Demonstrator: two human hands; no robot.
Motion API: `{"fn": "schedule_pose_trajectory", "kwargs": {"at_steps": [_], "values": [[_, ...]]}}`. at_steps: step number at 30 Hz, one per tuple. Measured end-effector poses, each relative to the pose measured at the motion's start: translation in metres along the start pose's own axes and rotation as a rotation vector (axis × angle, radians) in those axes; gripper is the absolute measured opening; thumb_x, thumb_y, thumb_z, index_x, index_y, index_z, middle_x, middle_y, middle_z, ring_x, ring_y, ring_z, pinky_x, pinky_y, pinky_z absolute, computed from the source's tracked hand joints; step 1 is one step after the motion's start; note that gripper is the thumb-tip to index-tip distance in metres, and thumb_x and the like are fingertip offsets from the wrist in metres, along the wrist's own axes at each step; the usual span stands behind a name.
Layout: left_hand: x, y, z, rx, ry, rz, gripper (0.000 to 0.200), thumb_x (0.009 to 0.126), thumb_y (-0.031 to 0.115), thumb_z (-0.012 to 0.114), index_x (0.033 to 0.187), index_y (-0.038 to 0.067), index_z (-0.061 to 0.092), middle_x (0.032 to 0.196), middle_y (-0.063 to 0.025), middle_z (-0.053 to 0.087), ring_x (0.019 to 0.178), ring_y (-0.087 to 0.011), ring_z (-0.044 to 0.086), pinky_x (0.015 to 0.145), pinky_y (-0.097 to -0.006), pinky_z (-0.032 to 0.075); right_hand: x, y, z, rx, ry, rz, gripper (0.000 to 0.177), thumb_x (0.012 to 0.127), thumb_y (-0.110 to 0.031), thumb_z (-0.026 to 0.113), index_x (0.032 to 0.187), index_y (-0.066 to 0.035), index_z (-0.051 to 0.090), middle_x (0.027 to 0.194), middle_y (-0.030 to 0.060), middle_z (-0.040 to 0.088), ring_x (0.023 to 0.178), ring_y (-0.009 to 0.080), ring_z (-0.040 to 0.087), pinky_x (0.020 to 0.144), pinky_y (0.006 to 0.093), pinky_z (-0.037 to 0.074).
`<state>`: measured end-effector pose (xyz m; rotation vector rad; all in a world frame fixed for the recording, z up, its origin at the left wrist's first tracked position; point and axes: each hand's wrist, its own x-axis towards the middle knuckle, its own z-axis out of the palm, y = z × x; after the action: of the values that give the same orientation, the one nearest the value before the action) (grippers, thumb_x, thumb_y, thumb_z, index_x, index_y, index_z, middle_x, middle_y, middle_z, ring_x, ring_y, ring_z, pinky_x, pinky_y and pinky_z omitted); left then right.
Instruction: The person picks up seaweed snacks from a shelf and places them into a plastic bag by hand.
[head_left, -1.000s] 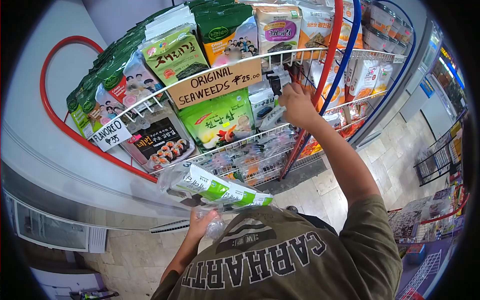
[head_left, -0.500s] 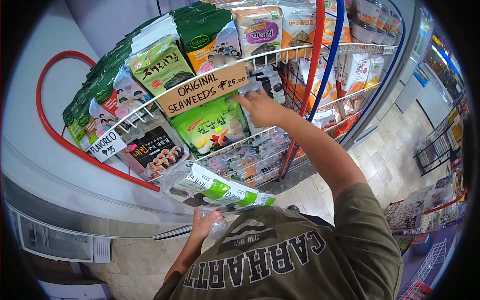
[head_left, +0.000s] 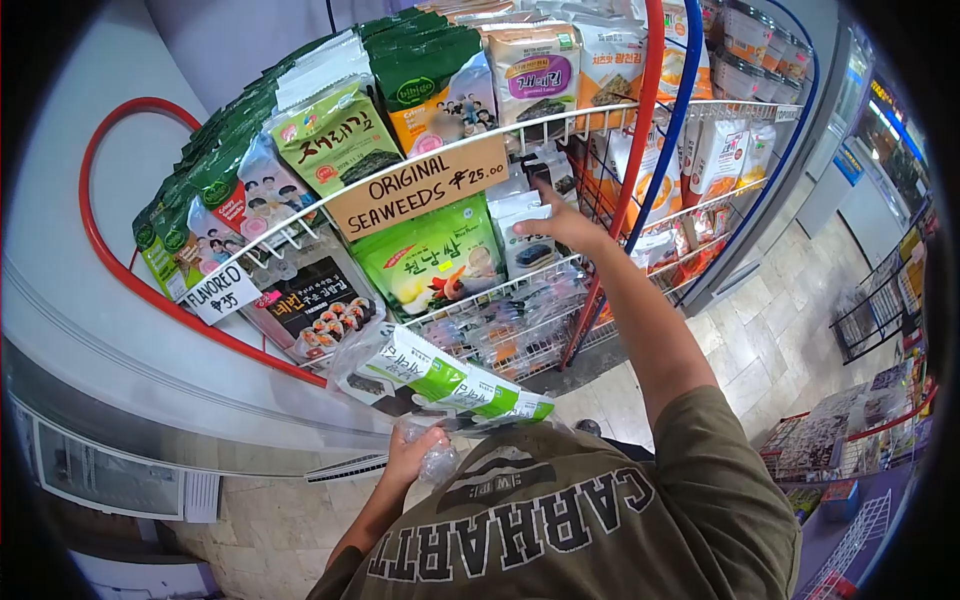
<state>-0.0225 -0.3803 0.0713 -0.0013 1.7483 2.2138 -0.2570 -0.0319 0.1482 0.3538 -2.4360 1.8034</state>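
Head view: left fingers clench the gathered end of a clear plastic bag of green-and-white packs (head_left: 438,376), apparently freeing the right hand (head_left: 572,226). Its fingers adjoin a white packet (head_left: 529,254) in the white wire rack (head_left: 590,113); grip cannot be determined.

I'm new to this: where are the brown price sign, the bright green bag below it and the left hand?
Brown price sign (head_left: 420,191): head view, middle of its front.
Bright green bag (head_left: 425,264): head view, middle of its front.
Left hand (head_left: 406,457): head view, back of the hand.
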Motion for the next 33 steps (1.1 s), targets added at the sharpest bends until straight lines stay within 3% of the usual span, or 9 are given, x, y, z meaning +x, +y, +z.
{"fn": "schedule_pose_trajectory", "kwargs": {"at_steps": [4,8,12,16,19,22,25,29,33], "values": [[0.003,-0.001,0.002,0.041,-0.011,0.029,0.016,0.08,0.015,0.065,0.088,0.002,0.059,0.072,-0.0045,0.061,0.063,-0.0113,0.058,0.057,-0.0263,0.048,0.012,0.019,0.008,0.202,-0.109,0.146,0.098,0.069,-0.041,0.075,0.138,0.004,0.021,0.137,0.0227,0.033,0.128,0.0304,0.033,0.104,0.035,0.028],[0.009,0.0,0.007,0.039,0.021,0.04,0.015,0.08,0.016,0.065,0.084,0.003,0.06,0.07,-0.004,0.061,0.061,-0.0108,0.057,0.056,-0.0256,0.047,0.003,0.011,0.021,-0.106,0.235,0.164,0.093,0.072,-0.05,0.069,0.134,0.006,0.028,0.122,0.0204,0.052,0.116,0.0277,0.047,0.097,0.0331,0.036],[0.014,0.011,0.011,0.051,0.049,0.043,0.016,0.08,0.018,0.066,0.081,0.003,0.06,0.068,-0.0018,0.06,0.059,-0.0083,0.055,0.054,-0.0238,0.044,-0.009,-0.011,0.011,-0.087,0.609,-0.033,0.055,0.081,-0.034,0.066,0.116,0.005,0.048,0.103,0.0132,0.059,0.095,0.0198,0.055,0.082,0.0289,0.042],[0.018,0.019,0.016,0.077,0.063,0.109,0.018,0.08,0.021,0.067,0.079,0.004,0.061,0.068,-0.0005,0.059,0.06,-0.008,0.054,0.054,-0.0234,0.042,-0.063,-0.112,0.027,0.278,0.207,-0.212,0.021,0.085,-0.011,0.059,0.105,-0.004,0.055,0.095,0.0019,0.057,0.086,0.008,0.053,0.075,0.0219,0.041],[0.021,0.008,0.01,0.125,0.022,0.129,0.019,0.08,0.022,0.067,0.078,0.004,0.06,0.068,-0.0001,0.058,0.06,-0.0075,0.053,0.055,-0.0234,0.042,-0.096,-0.171,0.056,0.039,-0.228,-0.407,0.029,0.081,-0.015,0.064,0.106,-0.004,0.054,0.097,0.005,0.058,0.089,0.0135,0.056,0.076,0.026,0.044],[0.023,0.007,0.014,0.158,-0.019,0.15,0.02,0.08,0.022,0.068,0.077,0.004,0.06,0.067,-0.0001,0.058,0.059,-0.007,0.052,0.054,-0.0234,0.042,-0.097,-0.178,0.083,-0.439,-0.298,-0.618,0.038,0.075,-0.022,0.069,0.105,-0.004,0.055,0.099,0.0114,0.059,0.092,0.0231,0.058,0.076,0.0317,0.045],[0.022,0.001,0.015,0.102,-0.018,0.093,0.021,0.081,0.023,0.067,0.076,0.004,0.059,0.067,-0.0012,0.059,0.058,-0.0082,0.054,0.053,-0.0239,0.043,-0.091,-0.166,0.091,-0.35,-0.37,-0.582,0.036,0.073,-0.022,0.07,0.1,-0.003,0.056,0.094,0.0133,0.059,0.089,0.0265,0.058,0.075,0.0337,0.046],[0.023,-0.011,0.004,-0.037,0.029,-0.003,0.017,0.082,0.018,0.063,0.089,0.003,0.057,0.072,-0.0059,0.061,0.062,-0.0139,0.058,0.055,-0.0271,0.047,-0.105,-0.195,0.066,-0.419,-0.25,-0.502,0.031,0.071,-0.019,0.07,0.094,-0.003,0.057,0.083,0.0114,0.059,0.072,0.0269,0.059,0.064,0.0332,0.046],[0.025,-0.026,-0.008,-0.196,0.078,-0.004,0.021,0.083,0.017,0.061,0.097,0.002,0.054,0.071,-0.0081,0.06,0.062,-0.0165,0.059,0.055,-0.0296,0.049,-0.127,-0.2,0.014,-0.435,0.121,-0.343,0.026,0.071,-0.011,0.068,0.093,-0.002,0.056,0.078,0.0038,0.059,0.065,0.0102,0.058,0.056,0.0237,0.045]]}}
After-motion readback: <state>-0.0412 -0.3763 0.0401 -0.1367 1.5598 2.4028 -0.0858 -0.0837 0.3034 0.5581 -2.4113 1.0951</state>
